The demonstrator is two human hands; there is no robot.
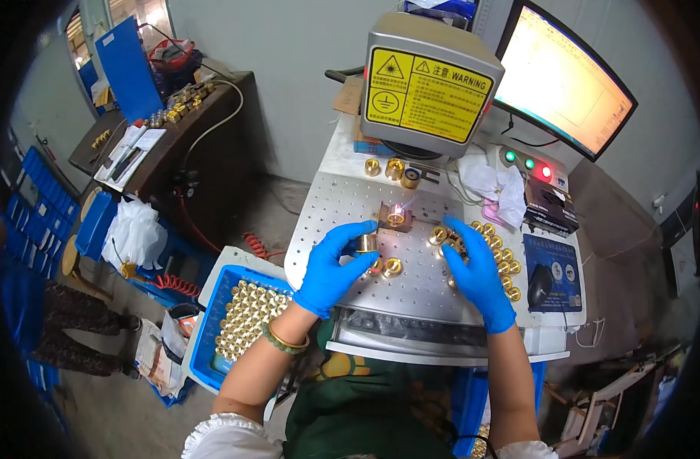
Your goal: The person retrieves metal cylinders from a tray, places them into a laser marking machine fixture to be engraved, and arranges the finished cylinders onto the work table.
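Both my hands wear blue gloves. My left hand (333,264) is closed around a brass fitting (367,244), held between thumb and fingers above the perforated metal plate (327,218). Just beyond it, another brass fitting (397,217) sits in a small fixture under the marking head, with a bright pinkish glow on it. My right hand (478,277) is over the left edge of a group of brass fittings (506,255), thumb and forefinger apart around some of them. A loose brass fitting (392,266) stands on the plate between my hands, with another partly hidden beside my left thumb.
The laser marking head (430,88) with yellow warning labels overhangs the plate. Several fittings (394,168) stand behind the fixture. At right are a monitor (568,73), a lit button box (530,164) and a mouse (540,284). A blue tray (205,356) of fittings sits lower left. Someone's legs (78,329) show far left.
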